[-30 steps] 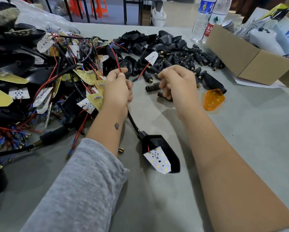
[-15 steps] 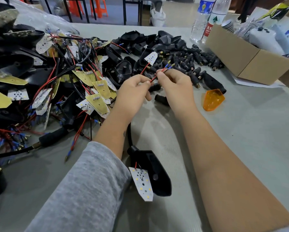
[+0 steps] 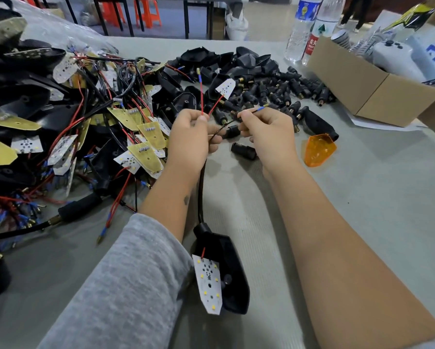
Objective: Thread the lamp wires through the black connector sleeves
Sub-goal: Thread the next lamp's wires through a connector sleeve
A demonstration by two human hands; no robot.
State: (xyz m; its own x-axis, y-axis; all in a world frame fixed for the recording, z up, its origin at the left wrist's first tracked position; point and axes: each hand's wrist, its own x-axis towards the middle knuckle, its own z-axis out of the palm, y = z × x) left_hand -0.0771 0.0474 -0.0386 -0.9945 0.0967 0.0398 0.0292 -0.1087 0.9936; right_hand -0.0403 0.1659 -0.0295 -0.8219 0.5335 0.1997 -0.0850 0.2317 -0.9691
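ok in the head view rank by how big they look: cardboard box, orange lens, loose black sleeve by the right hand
1. cardboard box
2. orange lens
3. loose black sleeve
The box lies farther from the camera, yet looks largest.

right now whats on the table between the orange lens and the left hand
In the head view, one loose black connector sleeve lies on the table between the orange lens and the left hand.

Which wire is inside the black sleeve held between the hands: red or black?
Black. The black wire runs through the black sleeve to the right hand; the red wire stands free above the left hand.
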